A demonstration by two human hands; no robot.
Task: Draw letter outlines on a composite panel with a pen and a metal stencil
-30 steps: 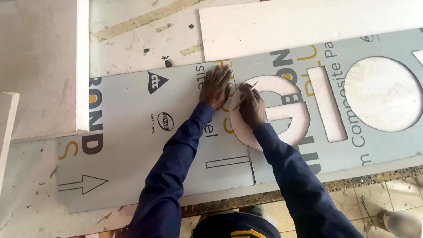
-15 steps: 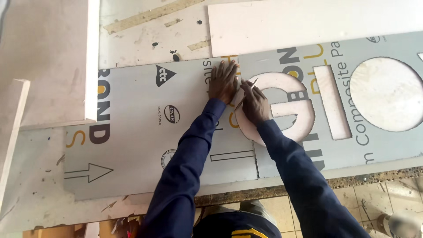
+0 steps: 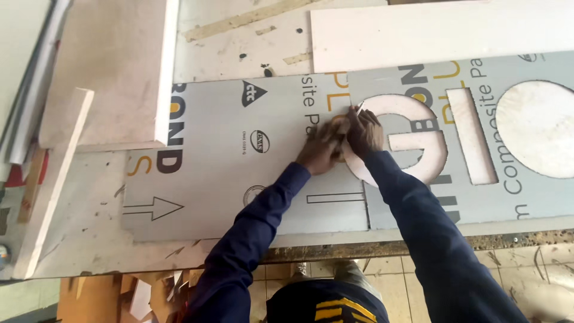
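A worktable [image 3: 239, 42] with a scuffed pale top carries a large grey sheet panel [image 3: 239, 179] printed with lettering, small logos and an arrow. Letter shapes are cut through the panel: a curved letter opening [image 3: 412, 143], a straight slot [image 3: 472, 137] and a round opening [image 3: 538, 128], each showing the pale surface beneath. A white board [image 3: 430, 30] lies along the far edge of the panel, and a thicker pale slab [image 3: 113, 72] overlaps its left end. A narrow white strip [image 3: 57, 179] lies tilted at the table's left side. Both arms wear dark blue sleeves. The left hand [image 3: 323, 146] rests on the panel with its fingers bunched just beside the curved opening. The right hand [image 3: 365, 131] touches the left hand and pinches a small thin blade [image 3: 359, 107] at the edge of the curved opening.
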